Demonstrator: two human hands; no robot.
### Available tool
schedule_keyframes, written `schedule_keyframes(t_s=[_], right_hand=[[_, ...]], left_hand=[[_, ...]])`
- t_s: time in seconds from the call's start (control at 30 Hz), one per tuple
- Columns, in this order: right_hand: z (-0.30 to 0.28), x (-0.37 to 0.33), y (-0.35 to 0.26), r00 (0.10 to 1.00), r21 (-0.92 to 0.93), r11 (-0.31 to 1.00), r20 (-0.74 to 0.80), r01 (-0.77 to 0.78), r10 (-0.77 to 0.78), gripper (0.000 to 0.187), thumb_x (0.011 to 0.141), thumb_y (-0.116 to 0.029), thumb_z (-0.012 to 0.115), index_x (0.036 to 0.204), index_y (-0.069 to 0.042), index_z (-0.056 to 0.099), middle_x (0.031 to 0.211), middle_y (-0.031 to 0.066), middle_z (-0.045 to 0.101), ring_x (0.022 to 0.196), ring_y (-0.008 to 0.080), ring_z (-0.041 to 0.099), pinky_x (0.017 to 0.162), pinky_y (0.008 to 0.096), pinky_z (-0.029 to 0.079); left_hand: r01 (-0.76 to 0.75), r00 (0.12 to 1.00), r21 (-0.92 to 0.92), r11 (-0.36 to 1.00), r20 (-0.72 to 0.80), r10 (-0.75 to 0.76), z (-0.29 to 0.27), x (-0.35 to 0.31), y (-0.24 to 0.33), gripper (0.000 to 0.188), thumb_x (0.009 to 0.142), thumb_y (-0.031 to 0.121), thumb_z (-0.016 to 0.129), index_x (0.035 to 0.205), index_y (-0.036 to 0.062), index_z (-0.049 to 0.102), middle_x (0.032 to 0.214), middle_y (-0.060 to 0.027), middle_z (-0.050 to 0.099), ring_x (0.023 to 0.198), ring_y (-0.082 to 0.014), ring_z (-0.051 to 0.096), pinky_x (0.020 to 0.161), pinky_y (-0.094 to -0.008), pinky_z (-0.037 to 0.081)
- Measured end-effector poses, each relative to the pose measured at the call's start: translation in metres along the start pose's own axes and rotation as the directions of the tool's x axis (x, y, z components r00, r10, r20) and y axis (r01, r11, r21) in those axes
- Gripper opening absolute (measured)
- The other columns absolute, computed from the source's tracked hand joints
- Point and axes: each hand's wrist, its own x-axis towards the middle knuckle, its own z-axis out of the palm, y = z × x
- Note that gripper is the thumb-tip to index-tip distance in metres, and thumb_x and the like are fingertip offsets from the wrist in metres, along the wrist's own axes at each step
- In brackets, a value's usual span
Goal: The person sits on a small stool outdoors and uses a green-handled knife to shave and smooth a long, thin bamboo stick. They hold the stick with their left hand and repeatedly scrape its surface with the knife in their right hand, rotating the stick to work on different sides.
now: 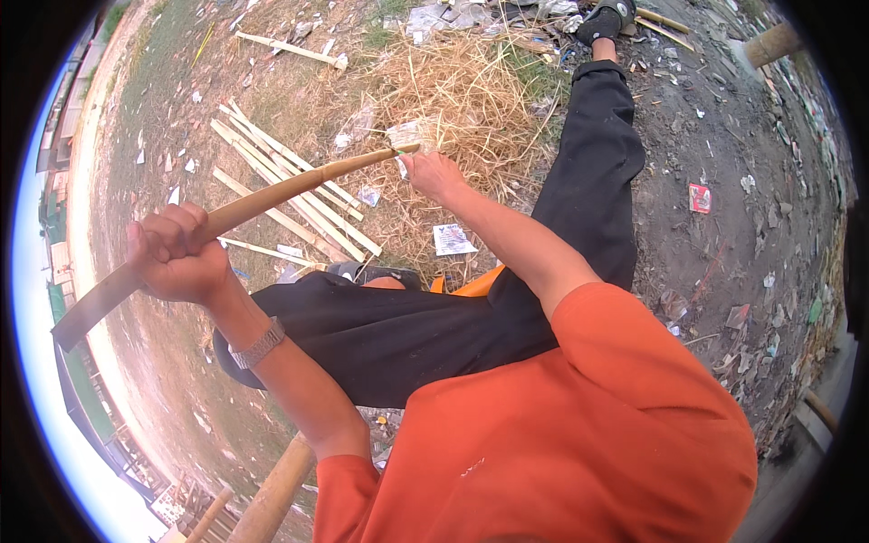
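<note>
A long, tan length of bamboo (299, 184) slants across in front of me, its near left end broad, flat and greyish. My left hand (181, 252) is closed around it towards that end, with a metal-banded watch (258, 345) on the wrist. Close to its narrower far end is my right hand (436, 176), fingers curled in. A small dark and green bit shows by those fingers; what they grip is mostly hidden. Beneath the bamboo, several pale split bamboo strips (299, 193) lie on the ground in a loose bundle.
A heap of dry straw (453, 95) lies ahead, between my spread legs in black trousers (588, 172). Something orange (475, 284) shows beneath my legs. Another bamboo piece (291, 49) lies far left. Paper scraps litter the ground. A thick pole (276, 489) stands at lower left.
</note>
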Motion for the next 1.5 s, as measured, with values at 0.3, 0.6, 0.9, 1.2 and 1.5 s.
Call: schedule_keyframes(t_s=[0.3, 0.6, 0.9, 1.2, 1.5], right_hand=[[0.052, 0.047, 0.063, 0.926, -0.084, 0.927, 0.078, -0.364, 0.371, 0.055, 0.098, -0.042, 0.031, 0.097, 0.001, 0.064, 0.096, 0.0207, 0.065, 0.093, 0.0339, 0.063, 0.079, 0.0452, 0.051], [-0.002, -0.010, 0.055, 0.974, 0.135, 0.965, 0.063, -0.227, 0.220, 0.050, 0.096, -0.043, 0.032, 0.105, 0.003, 0.052, 0.094, 0.0277, 0.060, 0.090, 0.0424, 0.058, 0.078, 0.0508, 0.044], [-0.026, -0.024, -0.006, 0.994, 0.067, 0.997, 0.100, 0.035, -0.042, 0.034, 0.097, -0.036, 0.034, 0.093, -0.004, 0.046, 0.065, 0.0241, 0.058, 0.064, 0.0440, 0.059, 0.060, 0.0550, 0.044], [0.006, -0.005, 0.026, 0.999, -0.062, 0.998, 0.035, 0.006, -0.004, 0.031, 0.097, -0.035, 0.036, 0.095, -0.006, 0.045, 0.066, 0.0241, 0.059, 0.066, 0.0446, 0.060, 0.061, 0.0547, 0.046], [0.022, 0.016, 0.045, 0.997, -0.103, 0.995, 0.075, -0.006, 0.014, 0.036, 0.098, -0.037, 0.032, 0.100, -0.005, 0.048, 0.084, 0.0231, 0.064, 0.080, 0.0422, 0.063, 0.068, 0.0515, 0.050]], left_hand=[[0.001, 0.998, -0.103, 0.995, 0.066, 0.006, 0.005, 0.003, -0.002, 0.037, 0.090, 0.012, 0.040, 0.057, 0.0157, 0.023, 0.046, 0.0034, 0.019, 0.040, -0.0084, 0.022, 0.040, -0.0262, 0.028], [0.094, 0.968, -0.139, 0.986, 0.242, -0.058, 0.003, 0.008, -0.002, 0.038, 0.091, 0.019, 0.038, 0.057, 0.0141, 0.022, 0.049, 0.0013, 0.021, 0.044, -0.0102, 0.022, 0.045, -0.0289, 0.023], [0.080, 0.945, -0.214, 0.974, 0.328, -0.006, -0.020, -0.007, 0.002, 0.035, 0.087, 0.019, 0.041, 0.055, 0.0172, 0.028, 0.047, 0.0030, 0.026, 0.042, -0.0090, 0.023, 0.046, -0.0261, 0.025], [0.049, 0.895, -0.195, 0.980, 0.444, 0.043, -0.016, -0.007, 0.004, 0.036, 0.080, 0.018, 0.045, 0.051, 0.0180, 0.025, 0.044, 0.0042, 0.025, 0.038, -0.0076, 0.021, 0.043, -0.0249, 0.023], [0.017, 0.913, -0.175, 0.984, 0.404, 0.056, -0.012, -0.011, 0.005, 0.033, 0.084, 0.014, 0.039, 0.053, 0.0128, 0.028, 0.049, 0.0013, 0.028, 0.040, -0.0103, 0.026, 0.040, -0.0269, 0.022]])
